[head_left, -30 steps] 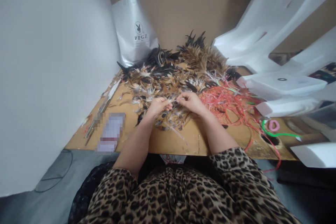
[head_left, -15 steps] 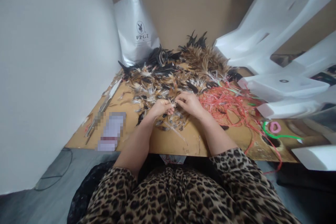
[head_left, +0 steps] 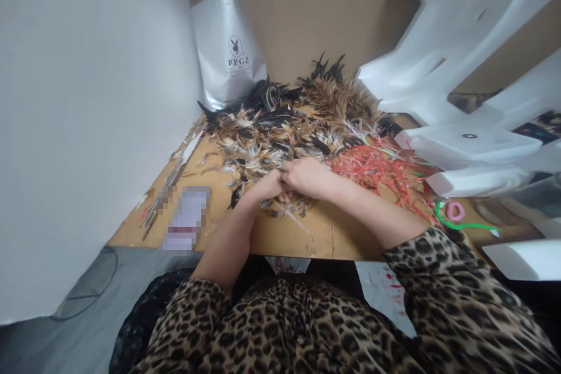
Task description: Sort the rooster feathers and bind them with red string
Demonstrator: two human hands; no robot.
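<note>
At the near edge of a loose pile of brown, black and white feathers, my two hands meet above the wooden table. My left hand is closed, its fingertips partly covered by the other hand. Bent over it from the right, my right hand has its fingers curled down against the left. Whatever is pinched between them is hidden. Just below the hands, a few small feathers and a thin clear strip lie on the wood. A tangle of red plastic strings spreads beside my right forearm.
A white bag stands at the back left, near bunched brown feathers. Thin sticks and a blurred-out flat item lie left. White foam pieces, a green strip and a pink ring are right.
My right hand has shifted left and rolled over my left hand, covering its fingertips. My right elbow has swung outward to the right. My left hand stays nearly in place.
</note>
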